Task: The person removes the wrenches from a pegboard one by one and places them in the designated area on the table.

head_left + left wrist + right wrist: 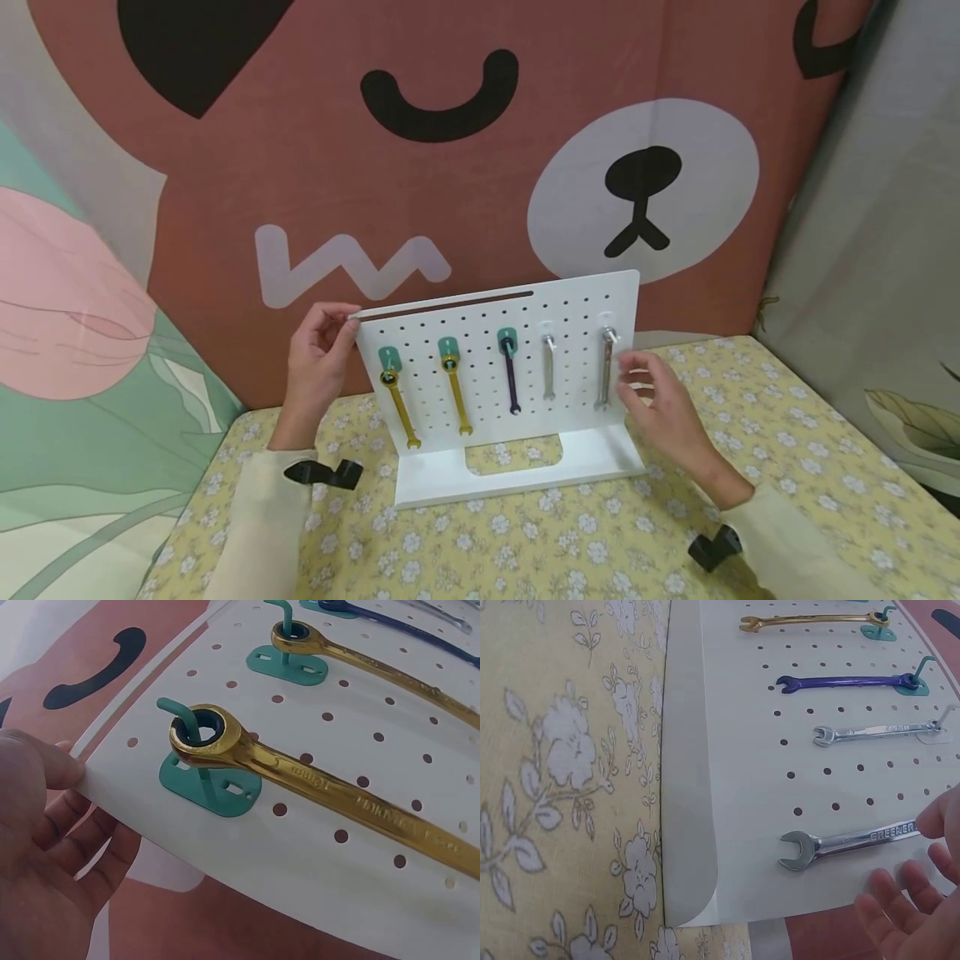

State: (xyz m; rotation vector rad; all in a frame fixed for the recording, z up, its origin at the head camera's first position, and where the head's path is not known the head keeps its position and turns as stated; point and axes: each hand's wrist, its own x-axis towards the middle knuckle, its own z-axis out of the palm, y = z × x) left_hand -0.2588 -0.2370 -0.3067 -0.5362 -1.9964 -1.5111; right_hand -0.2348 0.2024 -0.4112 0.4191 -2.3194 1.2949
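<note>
A white pegboard (487, 417) stands on its base, with several wrenches hanging from its hooks. At the upper left corner my left hand (318, 358) pinches the board's edge between thumb and fingers. Nearest that hand hangs a gold ratcheting wrench (322, 787) on a green hook (210, 791). A second gold wrench (457, 396), a purple wrench (512, 379) and a small silver wrench (549, 367) follow to the right. By the right edge my right hand (663, 408) has loosely bent fingers beside the larger silver wrench (847, 841); its thumb overlaps that shaft in the right wrist view, contact unclear.
The board stands on a table with a yellow floral cloth (525, 542). Close behind it hangs a backdrop (337, 167) with a cartoon bear print. A grey curtain (885, 250) hangs at the right. A slot runs along the board's top edge.
</note>
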